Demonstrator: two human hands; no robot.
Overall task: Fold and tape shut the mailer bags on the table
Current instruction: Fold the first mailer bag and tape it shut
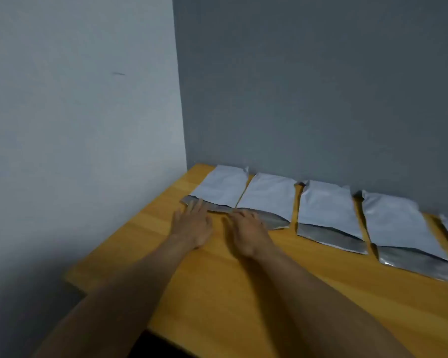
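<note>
No readable text, no labels, brands, numbers or signs, plain grey-white plastic mailer bags [269, 195], bare wooden counter [243, 293]

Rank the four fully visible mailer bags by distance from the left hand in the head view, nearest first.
From the left hand:
1. First mailer bag, at the table's left end, its flap under the fingertips.
2. Second mailer bag, just right of it, by the right hand.
3. Third mailer bag, further right.
4. Fourth mailer bag, farthest right.
</note>
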